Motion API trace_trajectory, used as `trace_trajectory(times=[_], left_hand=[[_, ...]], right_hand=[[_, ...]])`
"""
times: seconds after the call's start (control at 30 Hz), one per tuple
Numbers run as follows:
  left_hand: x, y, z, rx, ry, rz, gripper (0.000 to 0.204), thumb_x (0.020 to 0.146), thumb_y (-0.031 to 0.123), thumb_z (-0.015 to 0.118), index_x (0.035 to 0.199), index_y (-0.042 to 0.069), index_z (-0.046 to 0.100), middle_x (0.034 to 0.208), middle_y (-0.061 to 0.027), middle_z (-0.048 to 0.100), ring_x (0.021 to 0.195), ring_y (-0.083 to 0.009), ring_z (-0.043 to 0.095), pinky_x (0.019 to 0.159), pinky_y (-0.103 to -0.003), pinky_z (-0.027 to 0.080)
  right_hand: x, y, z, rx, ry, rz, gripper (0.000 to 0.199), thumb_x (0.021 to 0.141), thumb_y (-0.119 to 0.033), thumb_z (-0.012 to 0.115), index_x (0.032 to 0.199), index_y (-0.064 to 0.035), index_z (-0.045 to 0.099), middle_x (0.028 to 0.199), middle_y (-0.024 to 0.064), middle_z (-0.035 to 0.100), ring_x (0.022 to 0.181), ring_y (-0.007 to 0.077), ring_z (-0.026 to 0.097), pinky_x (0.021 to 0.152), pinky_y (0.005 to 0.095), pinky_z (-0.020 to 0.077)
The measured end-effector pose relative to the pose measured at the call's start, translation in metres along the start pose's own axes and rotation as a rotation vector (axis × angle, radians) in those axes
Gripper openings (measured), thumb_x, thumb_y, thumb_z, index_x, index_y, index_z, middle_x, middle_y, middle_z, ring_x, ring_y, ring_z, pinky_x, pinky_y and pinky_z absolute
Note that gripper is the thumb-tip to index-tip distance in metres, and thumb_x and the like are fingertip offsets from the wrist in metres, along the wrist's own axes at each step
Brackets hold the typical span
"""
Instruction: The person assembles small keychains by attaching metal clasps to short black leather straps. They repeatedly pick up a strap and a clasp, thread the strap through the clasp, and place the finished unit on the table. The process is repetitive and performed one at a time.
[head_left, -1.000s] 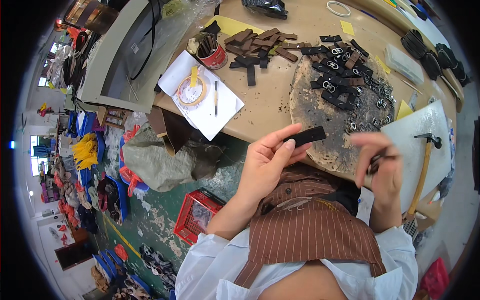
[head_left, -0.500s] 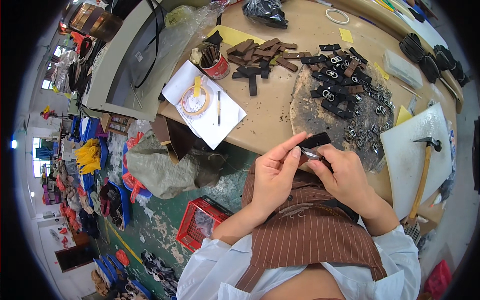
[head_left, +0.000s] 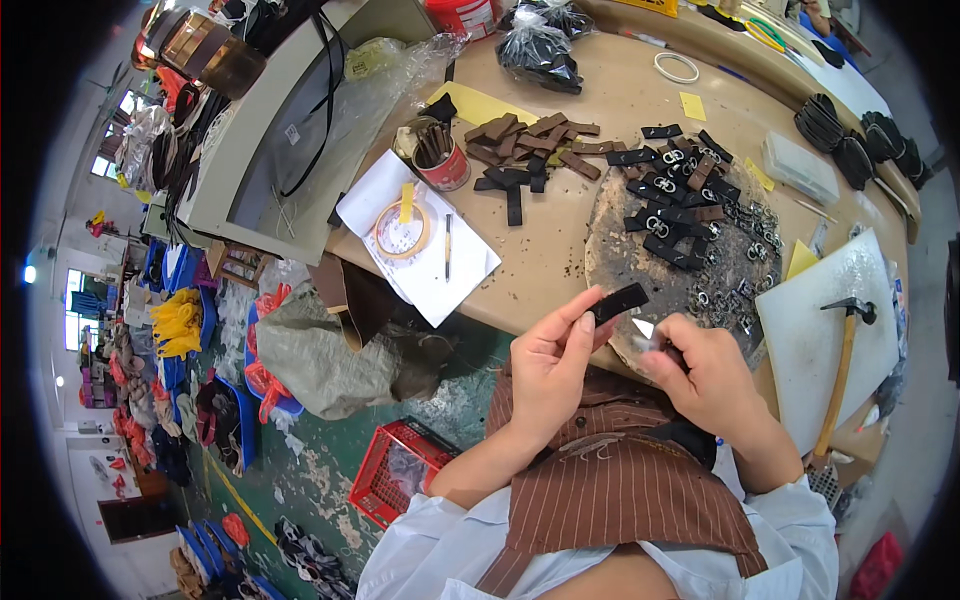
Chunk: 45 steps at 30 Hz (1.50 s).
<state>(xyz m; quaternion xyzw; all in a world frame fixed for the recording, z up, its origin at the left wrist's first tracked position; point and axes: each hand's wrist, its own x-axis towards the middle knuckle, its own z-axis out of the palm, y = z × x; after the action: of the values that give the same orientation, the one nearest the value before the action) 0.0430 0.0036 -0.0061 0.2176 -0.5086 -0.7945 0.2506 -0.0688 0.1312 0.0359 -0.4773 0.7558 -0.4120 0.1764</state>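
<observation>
Above the lap | left hand (head_left: 553, 370) pinches black strap (head_left: 619, 301) | right hand (head_left: 703, 370) grips metal piece (head_left: 645, 330)

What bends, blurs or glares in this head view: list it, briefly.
Head view: fisheye bends the workbench edge and leaves a black rim around the picture; light is even, with soft shadows; the left hand with its black strap piece is sharp; the small pale thing at the right hand is slightly blown out; the window at far left glares white.
</observation>
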Motion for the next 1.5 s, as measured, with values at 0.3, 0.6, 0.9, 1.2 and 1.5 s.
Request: trace_trajectory(times=[0.3, 0.6, 0.9, 1.2, 1.5], left_hand=[[-0.009, -0.002, 0.001, 0.100, -0.004, 0.139, 0.027, 0.091, 0.001, 0.046, 0.116, -0.005, 0.053, 0.103, -0.0098, 0.061, 0.092, -0.0105, 0.058, 0.084, -0.024, 0.047], [-0.011, -0.004, -0.006, 0.268, -0.124, 0.240, 0.024, 0.090, -0.001, 0.045, 0.111, -0.008, 0.054, 0.102, -0.0145, 0.061, 0.093, -0.0167, 0.060, 0.087, -0.031, 0.050], [-0.012, 0.000, -0.001, 0.175, -0.070, 0.075, 0.024, 0.090, 0.000, 0.045, 0.112, -0.006, 0.055, 0.101, -0.0125, 0.062, 0.091, -0.0143, 0.060, 0.086, -0.029, 0.050], [0.000, 0.003, -0.002, -0.068, -0.156, -0.286, 0.024, 0.089, 0.002, 0.050, 0.111, -0.005, 0.056, 0.101, -0.0118, 0.061, 0.088, -0.0161, 0.062, 0.083, -0.028, 0.051], [0.013, -0.029, 0.023, 0.760, -0.196, -0.010, 0.023, 0.084, 0.000, 0.058, 0.107, -0.005, 0.058, 0.085, -0.0047, 0.065, 0.076, -0.0052, 0.059, 0.061, -0.017, 0.045]], right_hand=[[0.004, 0.003, 0.014, -0.309, 0.154, -0.034, 0.024, 0.083, -0.023, 0.060, 0.074, -0.0036, 0.047, 0.057, 0.0148, 0.055, 0.052, 0.0330, 0.057, 0.045, 0.0396, 0.0425], [0.004, 0.018, -0.019, 1.109, -0.519, 0.607, 0.040, 0.095, -0.038, 0.040, 0.071, -0.0066, 0.048, 0.050, -0.0077, 0.032, 0.041, 0.0024, 0.025, 0.037, 0.0197, 0.0182], [0.009, 0.026, -0.002, 0.672, -0.078, 0.313, 0.018, 0.086, -0.018, 0.059, 0.078, -0.0024, 0.056, 0.063, -0.0055, 0.047, 0.060, 0.0006, 0.041, 0.051, 0.0183, 0.0334], [0.008, 0.023, 0.002, 0.239, -0.025, 0.096, 0.020, 0.079, -0.011, 0.061, 0.068, 0.0005, 0.049, 0.055, 0.0078, 0.050, 0.047, 0.0118, 0.042, 0.045, 0.0265, 0.0346], [-0.009, 0.058, 0.000, 0.261, 0.164, 0.193, 0.021, 0.079, -0.014, 0.061, 0.069, 0.0007, 0.051, 0.054, 0.0130, 0.049, 0.044, 0.0176, 0.044, 0.043, 0.0295, 0.0350]])
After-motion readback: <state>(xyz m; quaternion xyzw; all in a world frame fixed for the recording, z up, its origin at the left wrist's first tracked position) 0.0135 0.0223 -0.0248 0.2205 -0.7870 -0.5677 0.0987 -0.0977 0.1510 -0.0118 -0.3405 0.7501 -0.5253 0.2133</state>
